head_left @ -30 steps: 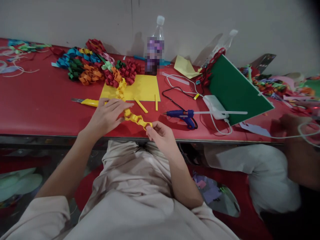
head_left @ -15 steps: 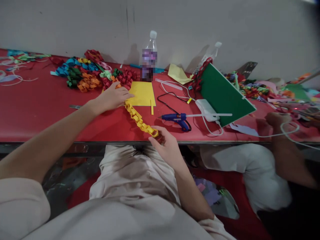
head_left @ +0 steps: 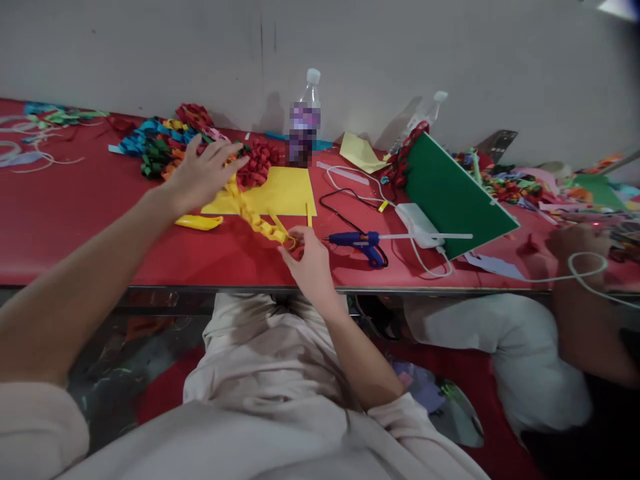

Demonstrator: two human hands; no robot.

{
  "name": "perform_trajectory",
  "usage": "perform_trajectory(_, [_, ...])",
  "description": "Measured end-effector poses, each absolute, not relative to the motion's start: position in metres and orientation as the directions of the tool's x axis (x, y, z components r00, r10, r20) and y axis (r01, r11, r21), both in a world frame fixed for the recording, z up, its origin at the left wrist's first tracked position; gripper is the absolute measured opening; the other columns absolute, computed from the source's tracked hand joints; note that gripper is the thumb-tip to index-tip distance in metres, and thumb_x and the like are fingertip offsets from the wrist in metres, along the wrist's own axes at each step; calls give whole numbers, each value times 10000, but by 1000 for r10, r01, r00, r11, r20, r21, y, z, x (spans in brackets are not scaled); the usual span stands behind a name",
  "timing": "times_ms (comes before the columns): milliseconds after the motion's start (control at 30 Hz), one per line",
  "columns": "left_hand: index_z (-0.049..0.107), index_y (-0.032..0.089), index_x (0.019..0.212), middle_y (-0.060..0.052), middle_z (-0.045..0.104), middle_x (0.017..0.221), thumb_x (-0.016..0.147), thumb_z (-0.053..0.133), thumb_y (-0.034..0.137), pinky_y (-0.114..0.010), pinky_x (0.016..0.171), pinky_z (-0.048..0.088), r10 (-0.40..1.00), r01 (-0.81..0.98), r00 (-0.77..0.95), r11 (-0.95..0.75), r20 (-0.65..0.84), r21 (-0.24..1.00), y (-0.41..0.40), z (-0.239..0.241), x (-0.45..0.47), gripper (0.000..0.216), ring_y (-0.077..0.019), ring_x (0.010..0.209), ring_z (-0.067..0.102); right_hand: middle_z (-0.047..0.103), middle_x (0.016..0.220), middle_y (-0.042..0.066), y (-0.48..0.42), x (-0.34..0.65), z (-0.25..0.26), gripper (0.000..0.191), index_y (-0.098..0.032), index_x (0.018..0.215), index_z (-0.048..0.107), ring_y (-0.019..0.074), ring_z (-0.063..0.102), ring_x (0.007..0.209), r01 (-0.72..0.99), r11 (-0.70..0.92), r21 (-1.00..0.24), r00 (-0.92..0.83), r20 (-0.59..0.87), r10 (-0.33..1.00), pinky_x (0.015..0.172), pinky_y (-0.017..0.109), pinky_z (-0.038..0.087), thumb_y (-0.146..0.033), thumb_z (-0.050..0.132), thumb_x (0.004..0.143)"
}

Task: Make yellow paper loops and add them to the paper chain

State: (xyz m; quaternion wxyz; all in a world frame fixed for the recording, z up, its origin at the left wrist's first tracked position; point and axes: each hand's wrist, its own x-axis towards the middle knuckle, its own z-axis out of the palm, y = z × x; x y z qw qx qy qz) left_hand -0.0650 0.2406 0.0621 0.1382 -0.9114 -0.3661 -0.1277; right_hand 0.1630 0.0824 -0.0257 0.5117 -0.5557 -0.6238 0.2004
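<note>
My right hand (head_left: 306,259) pinches the near end of a yellow paper chain (head_left: 260,225) made of linked loops, just above the table's front edge. From there the chain runs back and left toward my left hand (head_left: 207,170). That hand is raised over the chain's far end with its fingers spread apart. Under the chain lies a yellow paper sheet (head_left: 290,190), with a narrow yellow strip (head_left: 309,215) on its front edge. A smooth yellow handle (head_left: 203,222), perhaps a cutter's, rests below my left wrist. Right of my right hand is a blue glue gun (head_left: 357,241) with a long glue stick.
Coloured paper chains (head_left: 160,143) are heaped behind my left hand. A bottle (head_left: 304,127) stands near the wall. A green board (head_left: 450,193) leans at the right beside a white power strip (head_left: 419,225) and cables. Another person's hand (head_left: 575,240) is farther right.
My left hand has let go of the chain, lifted back and left, and spread its fingers. My right hand has moved forward and left with the chain's near end. The yellow handle has come into view.
</note>
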Motion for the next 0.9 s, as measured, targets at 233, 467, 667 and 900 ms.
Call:
perform_trajectory(233, [430,215,1518,-130,573,1493,940,663,469,-534,1244,160,535,532,754,-838,380,124,132,0,-27,673,-298,1412,503,723,976,18,75,169,-35,260,-205,1051,729,145,619,790,263,285,-922,117,324,939,785,277,516,-257,779,801])
perform_trajectory(467, [578,234,1373,-85,745,1226,1005,588,301,-449,1109,324,644,592,462,-736,610,328,105,-37,2,374,-237,1131,678,667,835,-17,77,172,-33,311,-212,1054,721,144,602,764,-94,166,-982,63,160,985,779,293,513,-346,779,780])
perform_trajectory(667, [659,237,1214,-69,760,1164,1003,586,265,-445,1053,333,670,598,417,-711,615,369,92,-37,6,225,-236,1117,680,505,687,-71,78,162,-30,342,-221,884,608,114,472,626,-80,220,-972,149,206,967,610,260,421,-322,852,667])
perform_trajectory(900, [685,222,1075,-60,780,1066,991,615,336,-436,999,345,690,618,296,-665,661,418,94,-44,3,158,-235,1037,694,581,731,-59,77,159,-28,438,-239,997,607,136,551,689,-159,130,-979,48,124,991,680,284,464,-401,856,675])
